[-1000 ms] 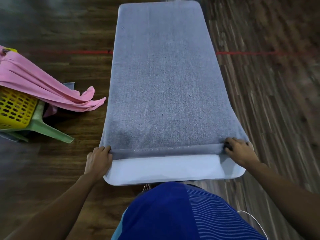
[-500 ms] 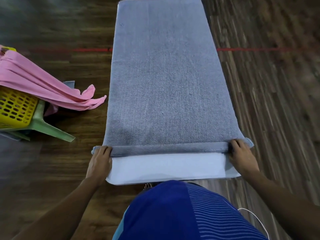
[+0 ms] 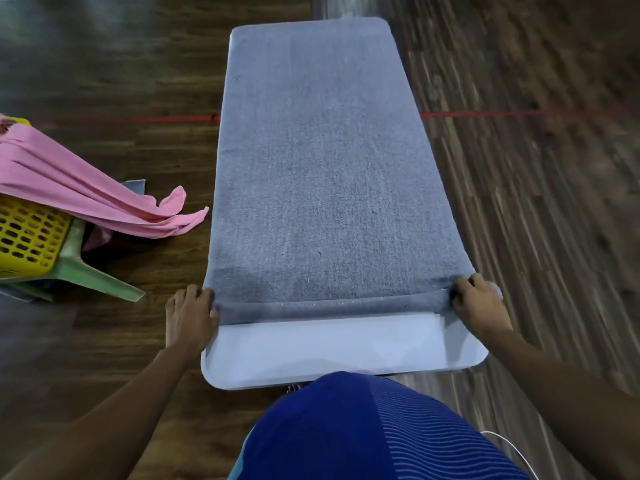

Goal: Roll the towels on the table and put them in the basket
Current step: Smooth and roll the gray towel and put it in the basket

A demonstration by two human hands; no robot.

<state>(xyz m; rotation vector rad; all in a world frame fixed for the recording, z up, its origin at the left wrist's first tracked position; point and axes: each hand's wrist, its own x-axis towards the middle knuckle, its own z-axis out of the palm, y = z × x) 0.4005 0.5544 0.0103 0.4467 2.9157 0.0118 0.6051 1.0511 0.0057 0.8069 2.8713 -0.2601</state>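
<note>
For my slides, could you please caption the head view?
Left hand and right hand grip the rolled near edge of the grey towel on the table.

head view, steeply down, close

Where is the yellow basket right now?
Head view, far left edge: the yellow basket sits under the draped pink towel, left of the grey towel, beside a green plastic leg.

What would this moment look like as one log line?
towel: near edge rolled | left hand: grips towel | right hand: grips towel | basket: pink cloth draped over
</note>
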